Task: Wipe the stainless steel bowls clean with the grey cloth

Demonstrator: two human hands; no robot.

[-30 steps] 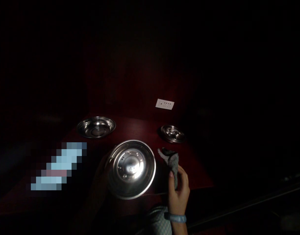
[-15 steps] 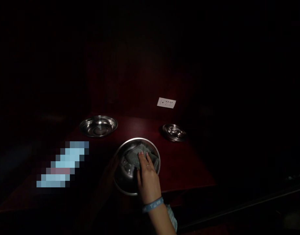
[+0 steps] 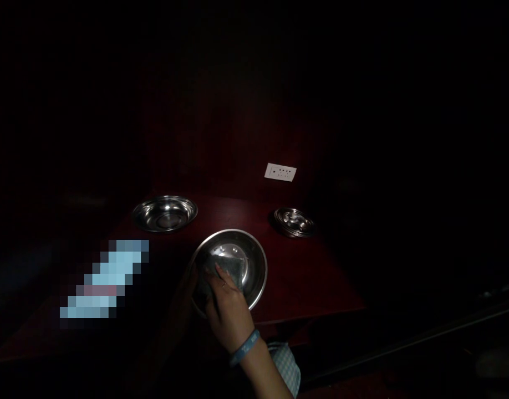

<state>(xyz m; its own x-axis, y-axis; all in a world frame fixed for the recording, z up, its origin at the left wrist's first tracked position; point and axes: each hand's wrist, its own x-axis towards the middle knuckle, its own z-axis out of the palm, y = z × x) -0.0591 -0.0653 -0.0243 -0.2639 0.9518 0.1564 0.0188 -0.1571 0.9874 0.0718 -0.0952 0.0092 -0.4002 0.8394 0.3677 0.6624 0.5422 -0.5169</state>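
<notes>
A shiny metal bowl (image 3: 258,260) is tilted toward me near the front of the dark red table. My right hand (image 3: 230,311), with a ring and a blue wristband, reaches inside it. Its fingers press a grey-green cloth (image 3: 234,267) against the bowl's inner wall, toward the left side. In deep shadow, my left hand (image 3: 189,287) is at the bowl's left rim and appears to hold it; most of its fingers are lost in the dark.
A wide metal basin (image 3: 167,216) lies at the back left of the table (image 3: 312,282). At the back right sits a stack of metal dishes (image 3: 295,221). A white socket plate (image 3: 280,172) is on the wall. A bright pixelated patch covers the left side.
My right hand has slid the cloth left and down inside the bowl, baring its right inner wall. My left hand stays at the rim. The view has shifted slightly.
</notes>
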